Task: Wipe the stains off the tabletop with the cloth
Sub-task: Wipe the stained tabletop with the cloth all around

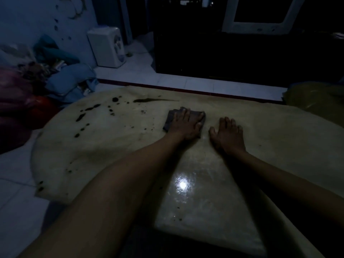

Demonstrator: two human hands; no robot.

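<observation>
A pale tabletop (115, 146) fills the middle of the dim head view. Dark stains (81, 116) are spattered over its far left part, with a long smear (147, 100) near the far edge and small specks along the left rim. A folded grey cloth (170, 120) lies flat near the table's far middle. My left hand (186, 124) presses down on the cloth with straight fingers. My right hand (228, 135) rests flat on the bare surface just right of the cloth, holding nothing.
A white box-shaped appliance (108, 47) stands on the tiled floor at the back left. Piled clothes and bags (55, 79) lie left of the table. A dark cabinet (223, 56) is behind. A yellowish bundle (316, 99) sits at the right.
</observation>
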